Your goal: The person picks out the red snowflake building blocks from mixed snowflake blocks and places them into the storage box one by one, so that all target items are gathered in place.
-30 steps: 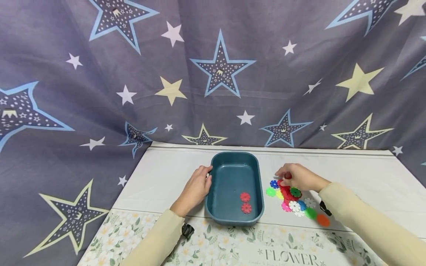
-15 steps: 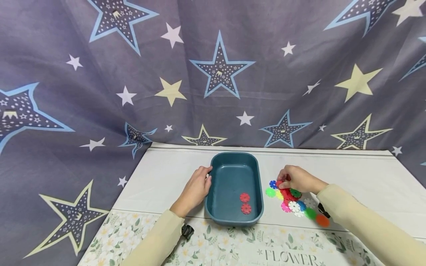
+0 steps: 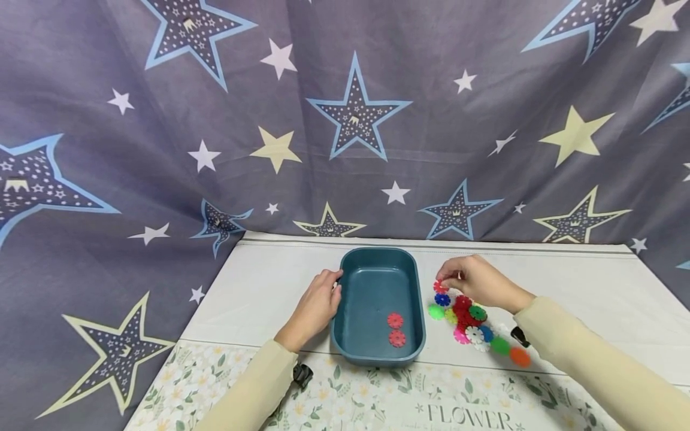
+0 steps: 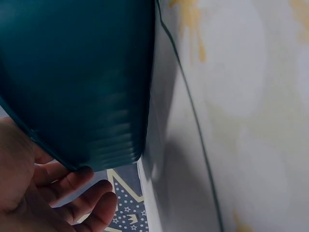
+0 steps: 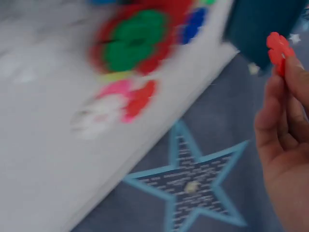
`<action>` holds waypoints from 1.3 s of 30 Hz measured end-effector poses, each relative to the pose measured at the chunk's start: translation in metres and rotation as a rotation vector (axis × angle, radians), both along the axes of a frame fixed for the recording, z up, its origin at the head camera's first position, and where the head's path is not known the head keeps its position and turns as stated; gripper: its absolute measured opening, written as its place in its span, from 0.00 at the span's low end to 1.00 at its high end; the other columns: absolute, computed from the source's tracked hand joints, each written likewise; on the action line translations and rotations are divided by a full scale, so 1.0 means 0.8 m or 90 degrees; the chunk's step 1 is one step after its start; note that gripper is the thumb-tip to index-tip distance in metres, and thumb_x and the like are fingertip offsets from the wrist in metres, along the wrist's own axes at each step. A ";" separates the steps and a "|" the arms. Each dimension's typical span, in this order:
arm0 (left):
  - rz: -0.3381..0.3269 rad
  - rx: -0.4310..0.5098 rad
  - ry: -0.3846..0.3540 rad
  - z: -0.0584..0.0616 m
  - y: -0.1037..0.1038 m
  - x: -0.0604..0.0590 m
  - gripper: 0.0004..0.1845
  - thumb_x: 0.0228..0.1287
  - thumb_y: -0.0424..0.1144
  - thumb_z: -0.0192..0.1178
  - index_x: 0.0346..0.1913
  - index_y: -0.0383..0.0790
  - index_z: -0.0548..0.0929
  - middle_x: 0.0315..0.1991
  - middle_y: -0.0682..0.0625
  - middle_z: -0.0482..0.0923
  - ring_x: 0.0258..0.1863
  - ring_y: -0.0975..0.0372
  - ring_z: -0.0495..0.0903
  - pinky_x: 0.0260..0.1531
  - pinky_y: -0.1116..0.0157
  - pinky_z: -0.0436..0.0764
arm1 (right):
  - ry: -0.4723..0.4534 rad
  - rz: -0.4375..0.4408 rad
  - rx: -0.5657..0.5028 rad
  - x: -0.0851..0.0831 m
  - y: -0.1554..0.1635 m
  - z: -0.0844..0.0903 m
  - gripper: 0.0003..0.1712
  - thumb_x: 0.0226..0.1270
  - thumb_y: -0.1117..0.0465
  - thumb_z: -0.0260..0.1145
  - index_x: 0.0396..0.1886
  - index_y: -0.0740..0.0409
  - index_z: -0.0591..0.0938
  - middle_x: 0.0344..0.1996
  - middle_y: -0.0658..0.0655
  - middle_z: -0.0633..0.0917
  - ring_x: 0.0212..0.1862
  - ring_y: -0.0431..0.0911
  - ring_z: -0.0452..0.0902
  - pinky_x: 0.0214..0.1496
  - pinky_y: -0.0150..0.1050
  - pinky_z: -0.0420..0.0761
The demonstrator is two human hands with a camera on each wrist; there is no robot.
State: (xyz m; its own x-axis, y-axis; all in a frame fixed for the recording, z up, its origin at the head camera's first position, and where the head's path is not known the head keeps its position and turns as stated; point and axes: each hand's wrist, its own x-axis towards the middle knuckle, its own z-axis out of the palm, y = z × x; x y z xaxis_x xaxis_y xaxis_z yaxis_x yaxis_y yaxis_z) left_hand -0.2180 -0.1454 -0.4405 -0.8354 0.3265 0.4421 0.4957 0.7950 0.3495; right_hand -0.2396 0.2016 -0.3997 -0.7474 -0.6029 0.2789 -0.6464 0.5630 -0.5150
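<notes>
— What is seen from the head view?

— A red flower piece is pinched in the fingertips of the right hand and is held up just above the pile of colored pieces on the tabletop. The blue tub is touched at its left rim by the left hand, whose fingers are laid loosely against it. Two red pieces are lying inside the tub, near its front.

— How is this step best done?

— The piece should be kept pinched until it is well over the tub. The tub should be held steady so it is not pushed away.

— And the left wrist view?

— The tub's dark wall is seen very close. The fingers are seen lying relaxed under the rim, not wrapped around it. A gentle touch is likely enough here.

— And the right wrist view?

— The red flower piece is squeezed between the thumb and a fingertip. The pile is blurred, so it cannot be told exactly how the pieces lie. The piece is thin and small, so it could be dropped if the pinch is let go too soon.
</notes>
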 end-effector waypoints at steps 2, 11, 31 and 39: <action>0.001 -0.002 -0.002 0.000 0.000 0.000 0.17 0.65 0.30 0.56 0.56 0.30 0.76 0.42 0.45 0.75 0.42 0.55 0.74 0.43 0.58 0.75 | 0.047 0.018 -0.006 0.007 -0.015 0.012 0.10 0.53 0.70 0.72 0.32 0.50 0.86 0.29 0.42 0.83 0.31 0.37 0.77 0.33 0.35 0.78; 0.003 -0.003 -0.011 0.003 0.000 0.001 0.17 0.65 0.30 0.55 0.56 0.29 0.76 0.42 0.44 0.75 0.43 0.54 0.74 0.45 0.58 0.74 | 0.084 0.149 0.054 0.016 -0.090 0.010 0.05 0.52 0.67 0.74 0.28 0.53 0.88 0.27 0.43 0.83 0.29 0.37 0.71 0.30 0.30 0.74; -0.003 -0.002 0.000 0.004 0.001 0.002 0.17 0.65 0.29 0.56 0.55 0.29 0.76 0.42 0.44 0.76 0.43 0.53 0.75 0.45 0.58 0.74 | 0.106 -0.023 0.220 -0.003 -0.144 -0.019 0.11 0.39 0.73 0.70 0.16 0.51 0.85 0.20 0.46 0.82 0.28 0.45 0.76 0.29 0.41 0.78; -0.002 -0.004 -0.003 0.003 0.000 0.002 0.17 0.65 0.30 0.56 0.56 0.29 0.76 0.43 0.44 0.76 0.44 0.53 0.75 0.47 0.58 0.74 | 0.115 -0.031 0.190 -0.001 -0.146 -0.021 0.09 0.44 0.70 0.72 0.17 0.51 0.85 0.19 0.45 0.81 0.30 0.46 0.72 0.29 0.40 0.75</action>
State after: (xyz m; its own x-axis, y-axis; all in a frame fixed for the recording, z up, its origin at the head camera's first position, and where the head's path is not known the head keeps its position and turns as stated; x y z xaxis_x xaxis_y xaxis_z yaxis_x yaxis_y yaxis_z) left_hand -0.2166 -0.1454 -0.4377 -0.8365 0.3319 0.4360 0.4965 0.7956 0.3470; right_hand -0.2406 0.0846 -0.4162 -0.7326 -0.6421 0.2259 -0.6801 0.7044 -0.2033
